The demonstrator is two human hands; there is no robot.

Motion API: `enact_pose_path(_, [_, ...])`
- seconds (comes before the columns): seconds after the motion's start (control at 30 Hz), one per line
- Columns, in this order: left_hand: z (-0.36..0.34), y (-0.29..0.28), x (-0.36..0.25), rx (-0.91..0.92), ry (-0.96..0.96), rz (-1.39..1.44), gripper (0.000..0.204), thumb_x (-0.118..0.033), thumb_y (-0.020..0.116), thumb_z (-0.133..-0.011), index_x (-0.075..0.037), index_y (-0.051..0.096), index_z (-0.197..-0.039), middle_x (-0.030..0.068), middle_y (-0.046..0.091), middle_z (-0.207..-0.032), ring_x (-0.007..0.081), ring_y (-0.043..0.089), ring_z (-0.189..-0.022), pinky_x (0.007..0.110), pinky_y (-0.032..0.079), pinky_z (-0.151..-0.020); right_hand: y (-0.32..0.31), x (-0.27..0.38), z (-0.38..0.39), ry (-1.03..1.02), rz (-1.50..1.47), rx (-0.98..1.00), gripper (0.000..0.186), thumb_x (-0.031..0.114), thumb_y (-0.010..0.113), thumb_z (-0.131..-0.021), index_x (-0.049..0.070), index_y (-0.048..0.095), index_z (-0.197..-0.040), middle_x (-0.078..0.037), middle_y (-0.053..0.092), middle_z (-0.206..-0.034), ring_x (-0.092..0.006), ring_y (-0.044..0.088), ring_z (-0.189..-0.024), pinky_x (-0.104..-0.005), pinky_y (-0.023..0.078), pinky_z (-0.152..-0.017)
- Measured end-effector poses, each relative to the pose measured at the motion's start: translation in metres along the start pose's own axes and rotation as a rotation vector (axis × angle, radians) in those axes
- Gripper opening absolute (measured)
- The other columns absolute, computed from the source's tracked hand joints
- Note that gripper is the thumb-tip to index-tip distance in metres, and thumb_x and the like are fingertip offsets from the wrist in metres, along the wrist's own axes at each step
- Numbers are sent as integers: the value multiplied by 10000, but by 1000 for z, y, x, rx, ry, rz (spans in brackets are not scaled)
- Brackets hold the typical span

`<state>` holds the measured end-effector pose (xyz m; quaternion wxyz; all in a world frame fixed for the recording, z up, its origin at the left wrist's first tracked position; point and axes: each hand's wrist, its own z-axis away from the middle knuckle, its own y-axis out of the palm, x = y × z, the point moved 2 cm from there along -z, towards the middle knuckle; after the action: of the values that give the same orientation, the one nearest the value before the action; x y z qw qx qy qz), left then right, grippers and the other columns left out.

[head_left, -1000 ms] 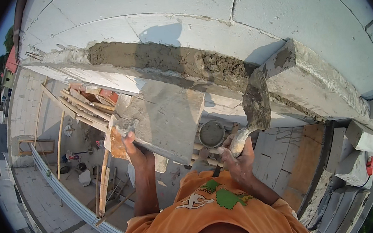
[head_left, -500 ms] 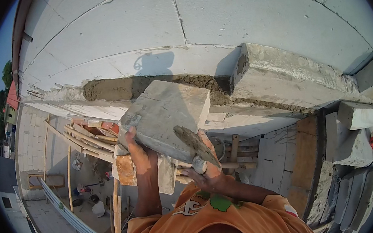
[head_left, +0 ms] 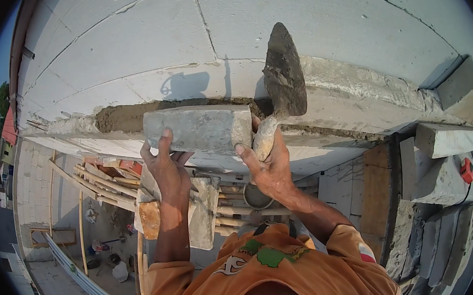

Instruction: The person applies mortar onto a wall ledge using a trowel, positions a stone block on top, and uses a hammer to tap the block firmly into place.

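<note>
A grey lightweight concrete block (head_left: 198, 129) is held level at the near edge of the wall ledge, just in front of a strip of wet mortar (head_left: 122, 117). My left hand (head_left: 165, 168) grips its left end, thumb on the near face and fingers underneath. My right hand (head_left: 272, 164) is closed round the mortar-caked handle of a trowel (head_left: 284, 72), with its thumb against the block's lower right corner. The trowel's dark blade points up and away, over the wall. To the right, another laid block (head_left: 357, 101) sits on the ledge, partly behind the blade.
A white block wall (head_left: 140, 37) rises ahead. At the right are stacked blocks (head_left: 449, 138) and a red tape measure (head_left: 466, 171). Below me are bamboo poles (head_left: 106, 185), a bucket (head_left: 258, 196) and a lower floor (head_left: 103, 274) far down.
The block has moved away from me to the ledge and turned from tilted to level. The trowel has swung from lying across the block's near side to pointing up and away.
</note>
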<state>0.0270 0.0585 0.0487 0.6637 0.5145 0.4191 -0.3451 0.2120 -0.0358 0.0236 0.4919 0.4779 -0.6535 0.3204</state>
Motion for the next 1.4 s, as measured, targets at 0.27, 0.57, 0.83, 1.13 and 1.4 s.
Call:
enact_pose_path(0.27, [-21,31,-18,213,-15,104,675,-227,782,-852,-31,316,-1300,200,558,-1080,301,671,-818,383,623,-725,-23,40,-60,116,75,-21,505,132,681,-933,-98,446,-1317,-200,587,-1172,-220,651,-1015,-350,618,-798])
enact_pose_path(0.57, [-61,44,-16,237,-42,-46,653,-242,762,-868,35,351,-1294,235,522,-1134,297,649,-884,419,633,-798,-20,51,-93,160,33,-94,473,169,704,-911,-74,497,-1261,-196,586,-1132,-249,658,-999,-375,647,-756])
enact_pose_path(0.83, [-63,53,-9,294,-69,5,693,-249,757,-881,59,326,-1327,235,511,-1169,292,648,-906,420,637,-787,-20,43,-88,110,100,-179,527,202,694,-914,-76,469,-1301,-220,582,-1145,-267,665,-958,-379,651,-717])
enact_pose_path(1.13, [-59,54,-7,320,-139,15,829,-263,767,-871,79,231,-1402,314,469,-1245,385,620,-1021,453,612,-853,-26,49,-87,87,163,-191,531,205,691,-915,-79,474,-1307,-238,568,-1177,-273,656,-1012,-377,650,-725])
enact_pose_path(1.4, [-55,68,-2,395,-102,4,991,-301,821,-812,77,157,-1442,352,463,-1270,425,614,-1067,475,580,-912,-32,35,-90,0,152,-265,591,175,692,-917,-94,431,-1373,-216,565,-1196,-226,637,-969,-338,621,-702])
